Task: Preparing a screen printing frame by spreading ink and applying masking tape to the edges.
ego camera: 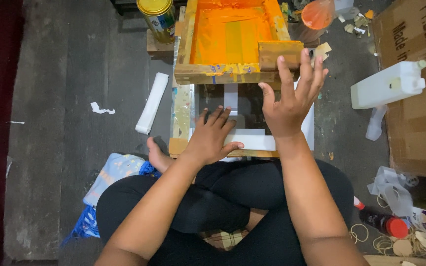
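A wooden screen-printing frame [188, 44], its mesh coated in orange ink, is tilted up at the far side of a low printing board [181, 113]. A wooden squeegee block [278, 53] rests on the frame's near right corner. My left hand [213, 138] lies flat, fingers spread, on the dark sheet on the board, beside white strips [252, 142]. My right hand [294, 96] hovers open with fingers apart, just below the squeegee block and frame edge, holding nothing. My crossed legs in black are in front.
A yellow-lidded paint can [158, 17] stands behind the frame at left. A white folded strip [152, 102] lies on the floor at left. At right are a white jug [388, 84], a cardboard box [420, 83], a red-capped bottle [383, 222] and rubber bands.
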